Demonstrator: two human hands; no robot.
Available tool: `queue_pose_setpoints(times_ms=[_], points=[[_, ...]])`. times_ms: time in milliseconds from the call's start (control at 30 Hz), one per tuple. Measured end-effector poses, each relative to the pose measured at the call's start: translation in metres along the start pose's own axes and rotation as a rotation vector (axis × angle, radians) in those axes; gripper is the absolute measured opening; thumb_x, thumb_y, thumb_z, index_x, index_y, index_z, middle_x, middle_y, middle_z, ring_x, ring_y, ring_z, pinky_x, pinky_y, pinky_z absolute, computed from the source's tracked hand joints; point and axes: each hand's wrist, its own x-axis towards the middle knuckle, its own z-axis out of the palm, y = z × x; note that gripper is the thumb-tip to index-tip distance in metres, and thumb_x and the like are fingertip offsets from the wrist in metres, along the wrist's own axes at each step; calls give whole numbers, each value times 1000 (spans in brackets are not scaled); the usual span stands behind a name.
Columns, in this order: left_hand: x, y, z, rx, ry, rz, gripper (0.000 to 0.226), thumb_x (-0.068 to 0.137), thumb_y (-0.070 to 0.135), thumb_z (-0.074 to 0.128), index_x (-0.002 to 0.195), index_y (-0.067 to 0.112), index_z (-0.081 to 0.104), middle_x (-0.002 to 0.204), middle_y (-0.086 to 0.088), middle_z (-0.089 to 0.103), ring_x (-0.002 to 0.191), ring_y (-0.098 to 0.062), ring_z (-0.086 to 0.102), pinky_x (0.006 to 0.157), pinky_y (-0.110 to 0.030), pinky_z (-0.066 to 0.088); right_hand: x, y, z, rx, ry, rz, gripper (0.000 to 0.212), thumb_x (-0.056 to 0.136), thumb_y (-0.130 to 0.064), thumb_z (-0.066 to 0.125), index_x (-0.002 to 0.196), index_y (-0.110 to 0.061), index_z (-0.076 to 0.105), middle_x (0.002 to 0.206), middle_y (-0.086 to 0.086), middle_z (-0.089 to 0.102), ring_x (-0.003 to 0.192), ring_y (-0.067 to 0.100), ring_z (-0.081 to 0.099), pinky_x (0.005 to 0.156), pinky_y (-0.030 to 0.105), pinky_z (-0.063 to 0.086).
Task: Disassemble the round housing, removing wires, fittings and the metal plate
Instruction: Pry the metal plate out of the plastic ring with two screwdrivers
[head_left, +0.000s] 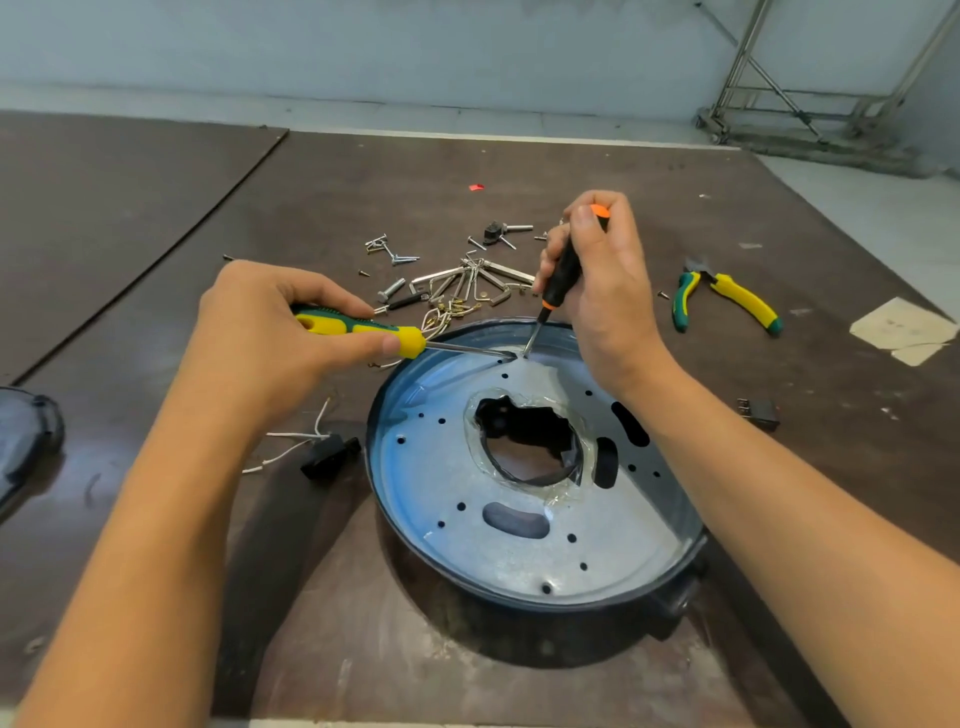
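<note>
A round dark housing (670, 587) stands on the brown table, with a shiny metal plate (467, 540) seated inside it; the plate has a ragged centre hole and several small holes. My left hand (270, 332) grips a yellow-green screwdriver (363, 330), held nearly level. My right hand (597, 280) grips a black-orange screwdriver (563, 273), held steeply. Both tips meet at the plate's far edge, near the housing's rim. A black fitting with white wires (330, 454) lies left of the housing.
Loose screws, bolts and metal clips (457, 280) lie behind the housing. Yellow-green pliers (727, 299) rest at the right, a small black part (758, 413) nearer. A dark cover (26, 441) sits at the left edge. A metal frame (810, 98) stands beyond the table.
</note>
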Motion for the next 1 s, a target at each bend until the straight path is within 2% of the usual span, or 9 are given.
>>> queue_pose_setpoints(times_ms=[167,333,533,667,800,900,1000], points=[[0,0,5,25,18,-24,27,58,43,95,74,29,77,71,-1,66,61,-13,52,54,-23,37,-1,1,2,-19,-37,-28,9,106,-24,41,100,-20,47,80,-1,51,70,16,50,68,38,49],[1,0,6,37,12,-42,26,61,43,93,76,30,77,73,0,66,63,-12,50,53,-24,36,1,2,-2,-9,2,-55,9,107,-24,41,102,-21,48,80,-1,51,68,15,50,65,35,47],[1,0,7,28,9,-46,27,60,44,94,76,29,78,71,0,64,62,-13,49,53,-24,35,1,3,-2,-18,-15,-30,9,107,-24,42,102,-20,49,78,-2,51,67,15,51,67,39,48],[1,-1,7,29,2,-50,27,60,45,93,76,30,78,72,0,65,62,-12,49,52,-25,34,3,2,0,-40,-35,-32,10,106,-22,45,102,-17,53,77,-1,52,70,17,53,70,38,54],[1,-2,6,4,-7,-69,30,56,49,91,75,30,78,76,-2,67,64,-14,51,54,-27,38,2,1,2,-89,-74,-69,13,108,-13,47,118,-12,56,83,8,55,77,21,59,79,34,59],[2,-4,7,2,-9,-78,27,58,45,93,75,30,78,78,-3,68,66,-15,52,55,-28,42,2,-1,8,-84,-80,-81,24,109,-4,45,130,-14,50,90,15,60,80,21,65,85,42,62],[2,-5,7,2,-7,-79,27,58,46,93,75,30,78,78,-3,68,67,-15,53,56,-28,43,3,-3,11,-98,-78,-58,17,110,-7,43,123,-11,53,93,17,61,83,27,67,88,54,59]])
